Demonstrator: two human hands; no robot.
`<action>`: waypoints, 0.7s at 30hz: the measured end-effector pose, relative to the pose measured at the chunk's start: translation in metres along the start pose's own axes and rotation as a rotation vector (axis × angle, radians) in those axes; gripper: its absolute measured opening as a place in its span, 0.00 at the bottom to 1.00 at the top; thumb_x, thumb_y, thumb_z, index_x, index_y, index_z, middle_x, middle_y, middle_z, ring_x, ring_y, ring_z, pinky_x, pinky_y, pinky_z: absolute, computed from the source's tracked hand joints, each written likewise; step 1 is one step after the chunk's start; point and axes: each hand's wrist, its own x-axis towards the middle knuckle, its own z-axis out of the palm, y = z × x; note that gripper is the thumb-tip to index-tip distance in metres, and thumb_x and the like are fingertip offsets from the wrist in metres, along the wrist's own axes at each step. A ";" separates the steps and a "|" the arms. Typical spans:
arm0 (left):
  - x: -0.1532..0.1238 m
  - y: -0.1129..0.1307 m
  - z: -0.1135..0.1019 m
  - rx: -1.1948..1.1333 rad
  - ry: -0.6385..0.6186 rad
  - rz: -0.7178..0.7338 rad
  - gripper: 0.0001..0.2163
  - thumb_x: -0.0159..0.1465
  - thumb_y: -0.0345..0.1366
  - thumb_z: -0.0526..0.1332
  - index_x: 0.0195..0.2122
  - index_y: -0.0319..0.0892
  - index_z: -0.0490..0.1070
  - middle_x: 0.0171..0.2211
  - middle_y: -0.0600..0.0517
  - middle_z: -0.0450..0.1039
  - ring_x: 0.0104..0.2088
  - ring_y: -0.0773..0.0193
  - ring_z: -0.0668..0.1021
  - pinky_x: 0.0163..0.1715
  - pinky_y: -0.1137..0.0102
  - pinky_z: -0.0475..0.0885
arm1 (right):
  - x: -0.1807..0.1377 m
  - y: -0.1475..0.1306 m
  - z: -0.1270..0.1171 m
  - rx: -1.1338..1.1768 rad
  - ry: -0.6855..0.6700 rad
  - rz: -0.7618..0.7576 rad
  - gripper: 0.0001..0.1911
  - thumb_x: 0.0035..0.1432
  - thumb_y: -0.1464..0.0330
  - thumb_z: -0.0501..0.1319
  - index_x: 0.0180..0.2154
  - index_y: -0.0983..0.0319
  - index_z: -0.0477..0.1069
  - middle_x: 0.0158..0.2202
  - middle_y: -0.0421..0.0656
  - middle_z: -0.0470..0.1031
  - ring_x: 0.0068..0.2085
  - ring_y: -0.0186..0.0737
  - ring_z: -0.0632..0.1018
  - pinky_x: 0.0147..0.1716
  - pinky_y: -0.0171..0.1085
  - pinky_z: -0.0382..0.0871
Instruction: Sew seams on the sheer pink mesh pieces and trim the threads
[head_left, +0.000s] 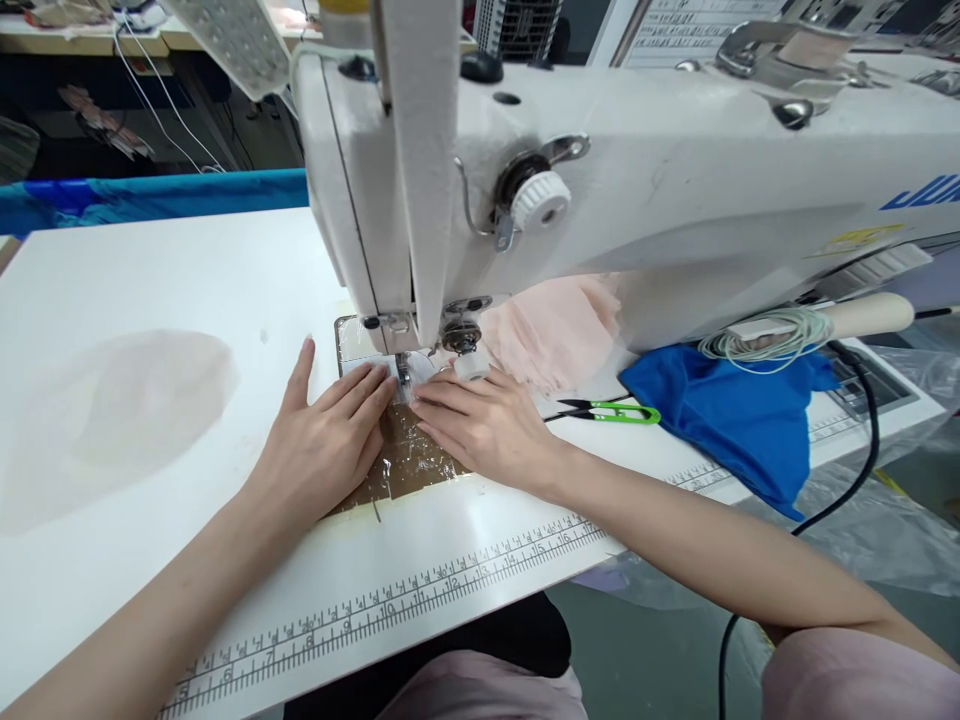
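Note:
My left hand [330,430] lies flat beside the presser foot [405,372] of a white sewing machine [637,170], its thumb spread away. Its fingertips rest on a small pale piece of fabric [367,364] at the needle. On the other side of the foot, my right hand [491,425] lies palm down with its fingers stretched toward the needle. The fingers cover part of the work, so the fabric's full shape is hidden. Beneath both hands is a brown, tape-covered plate [420,455].
A heap of pale pink fabric [559,330] lies under the machine arm. Green-handled thread snips [622,412], a blue cloth [720,415] and a coil of pale cord [772,335] are to the right. A printed ruler [420,600] follows the table's front edge.

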 end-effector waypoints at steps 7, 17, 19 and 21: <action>0.004 -0.004 0.003 0.032 -0.014 -0.024 0.20 0.70 0.31 0.46 0.59 0.37 0.67 0.56 0.40 0.72 0.55 0.49 0.76 0.66 0.38 0.44 | 0.002 0.002 0.001 -0.036 -0.045 0.040 0.12 0.67 0.70 0.56 0.44 0.64 0.78 0.45 0.46 0.81 0.46 0.44 0.77 0.49 0.46 0.69; 0.002 -0.005 0.009 0.018 -0.037 -0.114 0.21 0.71 0.34 0.45 0.61 0.37 0.65 0.59 0.40 0.70 0.58 0.45 0.73 0.66 0.36 0.41 | 0.003 0.004 0.003 -0.107 -0.107 0.077 0.15 0.69 0.67 0.52 0.47 0.63 0.77 0.42 0.45 0.81 0.47 0.45 0.76 0.54 0.47 0.66; 0.002 -0.005 0.009 0.013 -0.039 -0.118 0.21 0.71 0.34 0.45 0.61 0.37 0.65 0.59 0.40 0.70 0.58 0.45 0.73 0.65 0.35 0.41 | 0.003 0.005 0.003 -0.116 -0.110 0.087 0.16 0.69 0.66 0.52 0.48 0.63 0.77 0.41 0.45 0.82 0.47 0.45 0.76 0.54 0.48 0.66; 0.001 -0.005 0.009 0.013 -0.043 -0.121 0.21 0.71 0.34 0.45 0.62 0.38 0.64 0.59 0.41 0.69 0.58 0.44 0.72 0.65 0.35 0.41 | 0.003 0.006 0.003 -0.125 -0.104 0.098 0.16 0.69 0.65 0.53 0.48 0.63 0.77 0.40 0.46 0.82 0.47 0.46 0.76 0.54 0.48 0.66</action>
